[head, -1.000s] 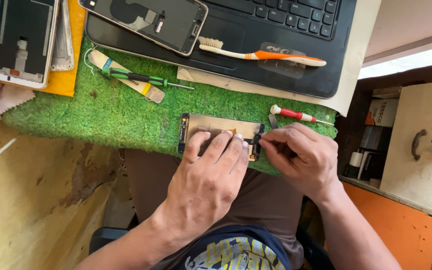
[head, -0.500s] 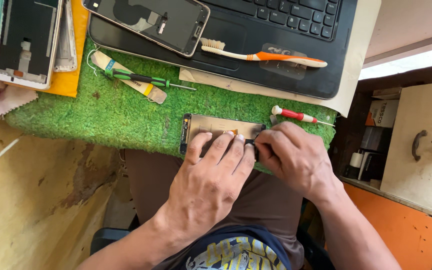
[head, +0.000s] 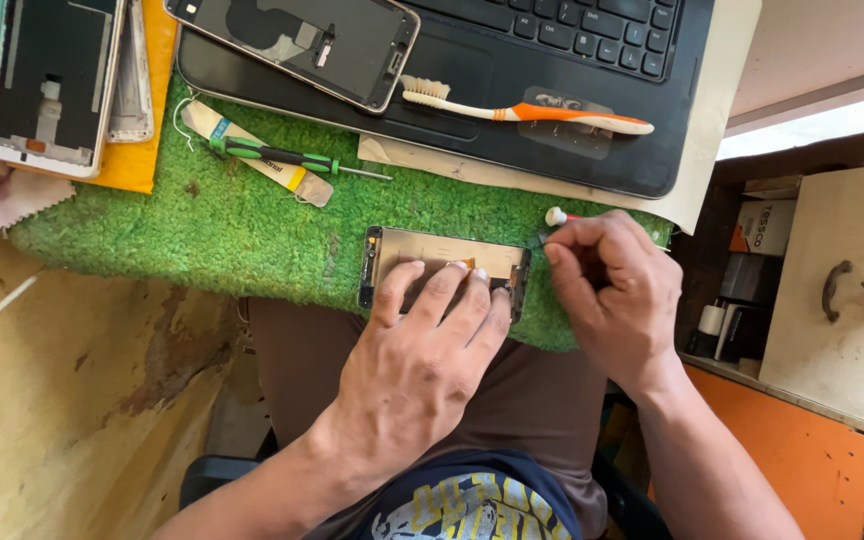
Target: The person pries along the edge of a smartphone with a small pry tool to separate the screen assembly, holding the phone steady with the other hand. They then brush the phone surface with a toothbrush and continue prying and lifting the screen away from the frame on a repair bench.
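Green turf mat [head: 202, 235] carries opened phone frame [head: 442, 262]; left hand [head: 417, 365] fingers spread flat, pinning it; right hand [head: 612, 300] fingers pinched around red-handled screwdriver [head: 557, 216] at frame's end; disassembly midway, parts still inside

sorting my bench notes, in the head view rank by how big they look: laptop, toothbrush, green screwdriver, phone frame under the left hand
1. laptop
2. toothbrush
3. green screwdriver and phone frame: alike in length, frame partly covered by the left hand, so unranked.
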Available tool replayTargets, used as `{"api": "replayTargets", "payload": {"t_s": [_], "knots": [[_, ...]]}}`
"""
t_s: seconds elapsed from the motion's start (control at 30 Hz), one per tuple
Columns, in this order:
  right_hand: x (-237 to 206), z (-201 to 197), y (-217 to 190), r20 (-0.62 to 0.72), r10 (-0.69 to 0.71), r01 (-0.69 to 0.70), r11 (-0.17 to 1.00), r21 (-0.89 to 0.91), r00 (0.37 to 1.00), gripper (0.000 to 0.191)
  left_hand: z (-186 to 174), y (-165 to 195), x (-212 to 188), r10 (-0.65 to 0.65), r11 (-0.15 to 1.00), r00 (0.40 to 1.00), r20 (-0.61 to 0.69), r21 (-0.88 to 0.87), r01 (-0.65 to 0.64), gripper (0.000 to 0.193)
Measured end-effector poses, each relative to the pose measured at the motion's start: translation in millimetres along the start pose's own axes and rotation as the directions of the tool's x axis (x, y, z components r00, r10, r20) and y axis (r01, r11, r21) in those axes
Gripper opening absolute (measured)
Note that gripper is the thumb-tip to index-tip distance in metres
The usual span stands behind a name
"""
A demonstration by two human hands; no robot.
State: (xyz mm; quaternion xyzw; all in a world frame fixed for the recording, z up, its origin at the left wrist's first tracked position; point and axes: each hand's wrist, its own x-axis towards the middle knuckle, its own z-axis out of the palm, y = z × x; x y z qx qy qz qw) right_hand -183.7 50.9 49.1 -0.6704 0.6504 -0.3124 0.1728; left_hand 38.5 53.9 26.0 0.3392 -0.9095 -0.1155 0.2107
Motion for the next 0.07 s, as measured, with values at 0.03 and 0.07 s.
{"api": "replayTargets", "payload": {"t_s": [0.03, 0.07], "knots": [[-1, 1, 2, -0.025, 0.003, -0.002, 1.000, 0.021, 1.000, 0.006, 6, 0, -6, -0.004, 1.000, 1.000, 0.000, -0.002, 0.004, 0.042], [-3, 2, 3, -0.034, 0.088, -0.083, 0.989, 0.119, 0.996, 0.003, -2, -25, -26, -0.005, 1.000, 1.000, 0.001, -0.002, 0.005, 0.042]]}}
